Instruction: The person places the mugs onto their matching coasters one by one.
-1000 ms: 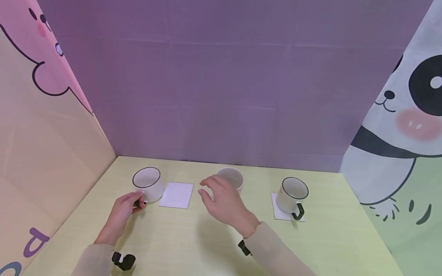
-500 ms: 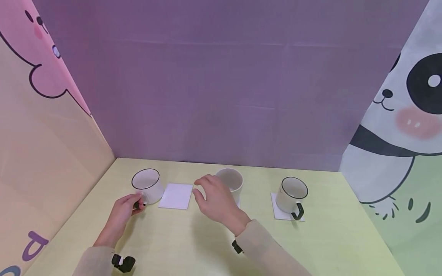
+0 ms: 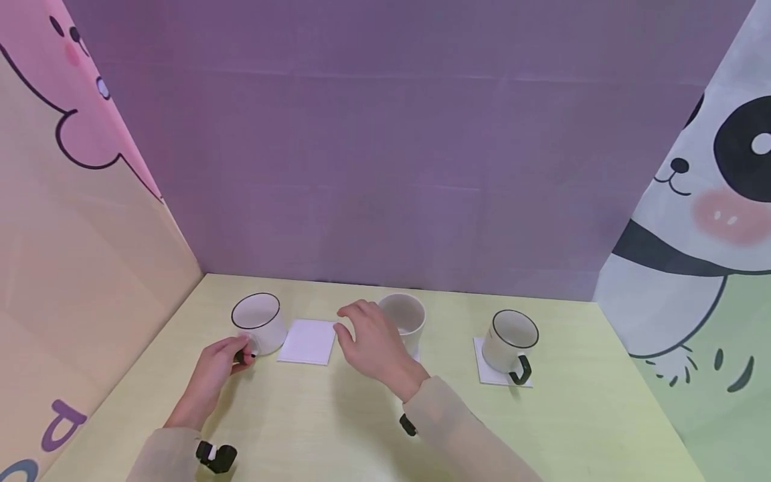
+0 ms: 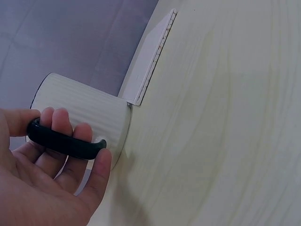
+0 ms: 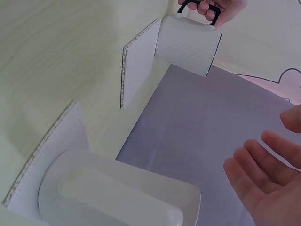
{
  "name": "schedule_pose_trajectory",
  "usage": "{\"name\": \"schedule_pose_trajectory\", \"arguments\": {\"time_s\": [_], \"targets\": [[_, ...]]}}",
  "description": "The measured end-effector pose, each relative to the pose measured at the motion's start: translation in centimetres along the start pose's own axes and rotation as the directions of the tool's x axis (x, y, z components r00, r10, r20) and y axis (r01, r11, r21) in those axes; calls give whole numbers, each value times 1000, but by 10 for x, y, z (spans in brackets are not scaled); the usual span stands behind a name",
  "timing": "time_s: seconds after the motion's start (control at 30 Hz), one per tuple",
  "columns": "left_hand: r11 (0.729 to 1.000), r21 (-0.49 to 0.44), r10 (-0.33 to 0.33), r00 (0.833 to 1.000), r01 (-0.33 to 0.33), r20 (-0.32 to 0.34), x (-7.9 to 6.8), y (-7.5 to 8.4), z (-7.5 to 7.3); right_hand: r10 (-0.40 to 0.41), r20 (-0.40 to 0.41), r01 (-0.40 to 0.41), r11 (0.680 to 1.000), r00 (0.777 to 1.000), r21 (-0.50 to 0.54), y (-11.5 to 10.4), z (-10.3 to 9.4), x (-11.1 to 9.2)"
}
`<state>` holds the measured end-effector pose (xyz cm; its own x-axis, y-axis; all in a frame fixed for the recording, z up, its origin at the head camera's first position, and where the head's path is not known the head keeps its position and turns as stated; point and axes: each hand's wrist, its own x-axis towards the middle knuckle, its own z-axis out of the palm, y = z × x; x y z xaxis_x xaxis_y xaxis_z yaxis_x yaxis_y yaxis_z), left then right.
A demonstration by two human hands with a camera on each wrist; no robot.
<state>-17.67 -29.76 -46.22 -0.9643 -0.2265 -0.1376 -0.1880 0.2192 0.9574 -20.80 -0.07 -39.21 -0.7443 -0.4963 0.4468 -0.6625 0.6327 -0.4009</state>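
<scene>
My left hand (image 3: 213,371) grips the black handle (image 4: 66,142) of a white mug (image 3: 266,333) with a dark rim, its fingers curled through and round it. This mug stands at the left edge of a square white coaster (image 3: 306,342). My right hand (image 3: 376,348) hovers with relaxed, lightly bent fingers and holds nothing. Behind it, partly hidden in the head view, is a plain white mug (image 3: 409,318) on a second coaster (image 5: 70,127). In the right wrist view the right hand (image 5: 273,176) is apart from that mug.
To the right, another dark-rimmed white mug (image 3: 502,348) with a black handle stands on its own coaster (image 3: 486,375). A purple backdrop (image 3: 385,167) rises behind the pale wooden table (image 3: 289,422). Printed cartoon panels flank both sides.
My right hand has shifted slightly to the left, uncovering more of the plain white mug. The left hand and its mug have stayed in place.
</scene>
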Motion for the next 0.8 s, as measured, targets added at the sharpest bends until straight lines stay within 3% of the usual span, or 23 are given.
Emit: {"name": "schedule_pose_trajectory", "arguments": {"time_s": [0.47,0.8], "targets": [[1000,-15,-2,1000,1,-8,0,3,1,123,23,-123,992,992,31,-9,12,13],[1000,9,-20,1000,20,-4,-1,2,0,164,6,-164,985,986,46,-11,24,20]]}}
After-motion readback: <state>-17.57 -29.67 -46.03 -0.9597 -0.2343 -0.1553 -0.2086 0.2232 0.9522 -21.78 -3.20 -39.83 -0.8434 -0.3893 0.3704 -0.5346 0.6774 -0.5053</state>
